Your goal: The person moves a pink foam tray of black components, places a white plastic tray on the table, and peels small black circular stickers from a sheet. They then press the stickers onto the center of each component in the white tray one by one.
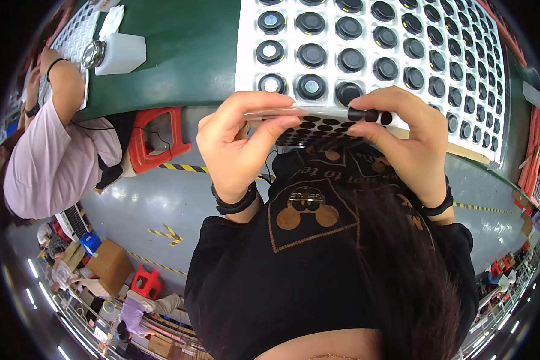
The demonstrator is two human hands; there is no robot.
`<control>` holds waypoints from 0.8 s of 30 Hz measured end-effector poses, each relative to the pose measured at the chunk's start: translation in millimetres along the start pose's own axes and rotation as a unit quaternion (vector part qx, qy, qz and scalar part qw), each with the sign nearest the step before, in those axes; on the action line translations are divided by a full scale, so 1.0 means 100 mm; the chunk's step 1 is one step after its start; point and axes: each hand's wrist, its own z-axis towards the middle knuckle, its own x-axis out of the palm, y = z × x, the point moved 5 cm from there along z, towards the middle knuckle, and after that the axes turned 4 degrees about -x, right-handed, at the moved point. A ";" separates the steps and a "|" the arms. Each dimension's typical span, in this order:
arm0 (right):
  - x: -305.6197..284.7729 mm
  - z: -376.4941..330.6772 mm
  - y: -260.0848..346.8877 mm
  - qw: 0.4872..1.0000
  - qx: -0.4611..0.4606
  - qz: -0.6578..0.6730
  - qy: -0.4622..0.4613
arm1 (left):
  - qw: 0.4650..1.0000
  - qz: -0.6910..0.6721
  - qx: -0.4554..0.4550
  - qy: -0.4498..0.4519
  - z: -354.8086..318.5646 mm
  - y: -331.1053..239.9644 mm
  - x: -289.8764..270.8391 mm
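A clear, flexible sheet of round black stickers [321, 127] is held up, bent, between my two hands at the table's near edge. My left hand [237, 141] pinches the sheet's left end between thumb and fingers. At the other end my right hand [409, 135] closes thumb and forefinger on it, where black dots curl over the fold. Just beyond lies a white tray [242, 66] with rows of round black parts [311, 56]. Several parts at its left side, such as a pale-centred part [270, 51], show lighter middles. My hands hide part of the tray's near edge.
On the green table [183, 66] stands a white square bottle with a metal top [123, 55]. A co-worker in a pale shirt [54, 159] works at the left. A red stool [153, 144] is beside the table, near striped floor tape [186, 168].
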 end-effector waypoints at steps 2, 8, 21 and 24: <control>0.00 0.00 -0.01 1.000 0.011 0.005 0.015 | 1.000 0.012 0.012 -0.001 0.00 -0.01 0.01; -0.05 -0.02 -0.05 0.997 -0.057 -0.006 -0.044 | 0.999 0.039 0.034 -0.010 0.02 -0.07 0.12; -0.09 -0.03 0.00 0.981 -0.170 0.071 -0.067 | 0.996 0.068 -0.053 0.007 0.04 -0.03 0.16; -0.07 -0.03 -0.10 0.981 -0.067 0.128 -0.126 | 0.996 0.074 -0.047 0.000 0.05 -0.01 0.17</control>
